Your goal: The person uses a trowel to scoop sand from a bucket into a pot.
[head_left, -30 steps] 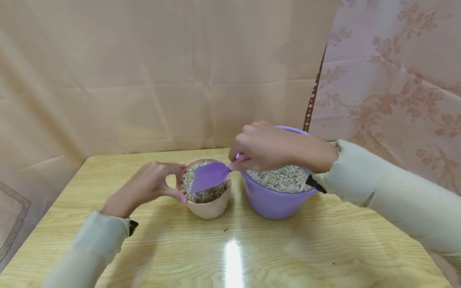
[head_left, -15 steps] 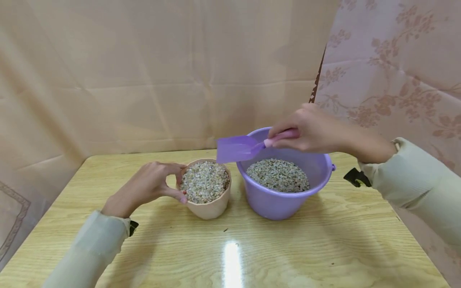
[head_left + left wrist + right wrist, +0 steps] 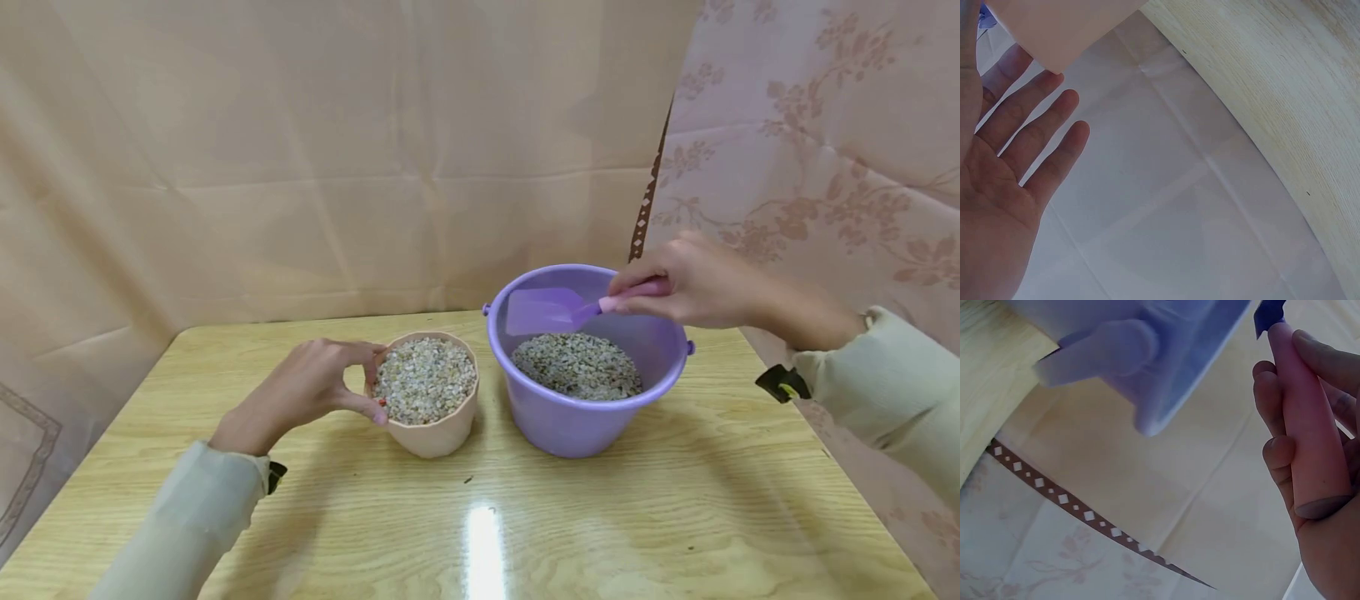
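Observation:
My left hand [image 3: 318,383] holds the side of a beige-pink pot [image 3: 437,437], thumb at the near rim and index finger at the far rim. In the left wrist view its other fingers [image 3: 1054,150] spread loosely beside the pot. Pale gravel [image 3: 426,379] fills the pot close to the rim. My right hand [image 3: 697,283] grips the pink handle [image 3: 1310,419] of a small purple shovel [image 3: 547,311]. The blade hangs over the purple bucket [image 3: 573,429], above the gravel [image 3: 577,365] in it, and seems to carry none.
Both containers stand side by side on a wood-grain table [image 3: 360,525]. Behind hangs a beige cloth [image 3: 300,167], with a floral cloth [image 3: 825,167] at the right. A dark speck [image 3: 468,479] lies in front of the pot.
The shovel has moved right, from over the pot to over the bucket, in my right hand. Gravel under the blade in the pot is now uncovered. My left hand stays put.

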The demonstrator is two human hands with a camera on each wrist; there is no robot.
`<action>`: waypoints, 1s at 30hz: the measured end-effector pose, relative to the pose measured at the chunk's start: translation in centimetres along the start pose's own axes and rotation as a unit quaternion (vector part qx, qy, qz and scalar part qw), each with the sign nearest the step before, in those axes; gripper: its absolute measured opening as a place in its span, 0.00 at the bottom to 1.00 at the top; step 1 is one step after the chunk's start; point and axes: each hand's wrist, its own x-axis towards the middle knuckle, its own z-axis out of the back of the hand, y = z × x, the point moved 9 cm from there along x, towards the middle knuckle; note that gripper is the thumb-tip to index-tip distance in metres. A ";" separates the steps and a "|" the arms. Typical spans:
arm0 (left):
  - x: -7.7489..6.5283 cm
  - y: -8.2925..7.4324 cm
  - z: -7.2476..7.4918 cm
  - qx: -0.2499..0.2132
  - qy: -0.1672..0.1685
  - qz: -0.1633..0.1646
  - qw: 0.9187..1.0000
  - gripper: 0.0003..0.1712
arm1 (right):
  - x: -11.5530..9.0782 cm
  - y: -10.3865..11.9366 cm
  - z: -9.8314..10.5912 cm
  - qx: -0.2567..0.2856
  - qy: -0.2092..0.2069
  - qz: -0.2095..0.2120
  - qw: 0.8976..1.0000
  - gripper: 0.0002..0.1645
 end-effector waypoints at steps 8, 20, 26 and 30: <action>0.1 -0.1 -0.1 0.002 -0.002 -0.007 1.000 0.24 | -0.3 -1.1 -2.7 -0.033 0.048 -0.035 0.998 0.05; 0.1 -0.2 -0.1 0.001 -0.002 -0.006 1.000 0.24 | 0.1 -1.6 -6.0 -0.049 0.097 -0.043 0.993 0.04; 0.1 -0.2 0.0 -0.004 -0.006 -0.011 1.000 0.24 | 0.0 -1.6 -7.0 -0.042 0.104 -0.036 0.993 0.03; 0.2 -0.2 0.0 -0.006 -0.004 -0.011 1.000 0.24 | -0.1 -1.8 -7.3 -0.047 0.105 -0.036 0.993 0.05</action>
